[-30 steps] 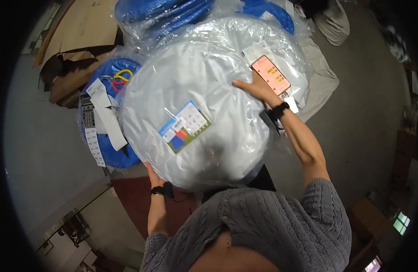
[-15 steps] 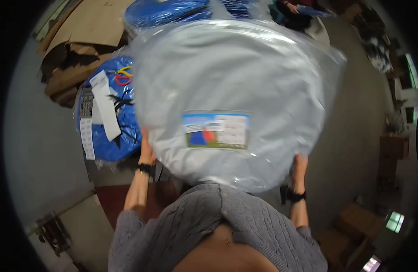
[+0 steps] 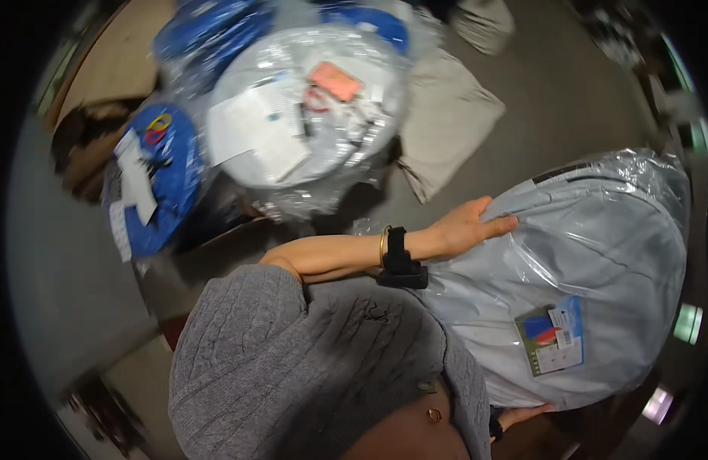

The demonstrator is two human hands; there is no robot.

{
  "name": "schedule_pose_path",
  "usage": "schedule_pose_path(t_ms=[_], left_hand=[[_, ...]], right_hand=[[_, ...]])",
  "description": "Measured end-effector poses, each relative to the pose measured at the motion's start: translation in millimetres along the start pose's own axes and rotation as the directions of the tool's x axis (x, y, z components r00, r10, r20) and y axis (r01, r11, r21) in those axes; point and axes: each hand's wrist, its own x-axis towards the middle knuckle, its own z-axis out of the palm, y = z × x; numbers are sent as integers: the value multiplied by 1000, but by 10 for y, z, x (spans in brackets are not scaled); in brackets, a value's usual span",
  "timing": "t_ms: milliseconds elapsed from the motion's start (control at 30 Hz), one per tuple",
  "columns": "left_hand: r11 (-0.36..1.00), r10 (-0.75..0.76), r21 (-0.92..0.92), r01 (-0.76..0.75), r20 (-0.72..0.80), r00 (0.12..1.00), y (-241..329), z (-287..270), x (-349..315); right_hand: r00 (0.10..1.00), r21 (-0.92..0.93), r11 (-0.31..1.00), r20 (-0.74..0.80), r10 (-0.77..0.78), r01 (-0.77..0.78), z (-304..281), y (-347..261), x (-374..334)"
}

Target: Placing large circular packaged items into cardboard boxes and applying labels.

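Large round flat grey disc sealed in a clear crinkled plastic bag point(image 3: 592, 261) sits at the person's right side, tilted, lower edge down near the hip, upper edge out toward the grey floor point(image 3: 553, 100). Left hand point(image 3: 470, 227) reaches across the body and lies flat on the bag's upper-left rim, fingers spread and pressed onto the film, not pinching anything I can make out. Right hand point(image 3: 523, 416) is mostly hidden under the bottom edge; only a few fingertips show, seemingly cupping the rim from below, but I cannot tell how tightly it closes. Green, blue and white paper label point(image 3: 553, 337) sits under the film low on the face. Handling judgement: it holds its round shape with support at two points only, so likely springy or stiff at the rim and light for its size, awkward from bulk rather than weight. Film looks glossy and loose, so flat palms will probably slide; take it at opposite rim edges, curling fingers over the edge rather than bunching the wrap, which could tear. Avoid pressing the centre, it may flex. Behind, a second wrapped grey disc with papers and an orange card point(image 3: 308, 107) lies on a pile, beside a blue round wrapped pack point(image 3: 158, 180) and a beige cloth bag point(image 3: 446, 123).
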Motion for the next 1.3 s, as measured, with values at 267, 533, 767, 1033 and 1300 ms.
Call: schedule_pose_path(t_ms=[267, 533, 767, 1033, 1300], left_hand=[[964, -113, 265, -20, 477, 872, -562, 2371, 1026], [905, -383, 426, -10, 822, 422, -1120, 4498, 1862], [974, -179, 162, -159, 978, -104, -1277, 6288, 2774], [999, -50, 36, -35, 806, -590, -1492, 8303, 3437], [992, 13, 70, 105, 768, -640, -1503, 9737, 3935]], right_hand=[[781, 29, 1000, -624, 18, 0, -1291, 401, -364], [450, 263, 958, -874, 184, 118, -1698, 614, -536], [85, 156, 973, -986, 143, 172, -1290, 292, 59], [-333, 21, 949, -934, 131, 313, -925, -125, 1488], [-404, -11, 900, -896, 185, 435, -1284, -219, 2703]])
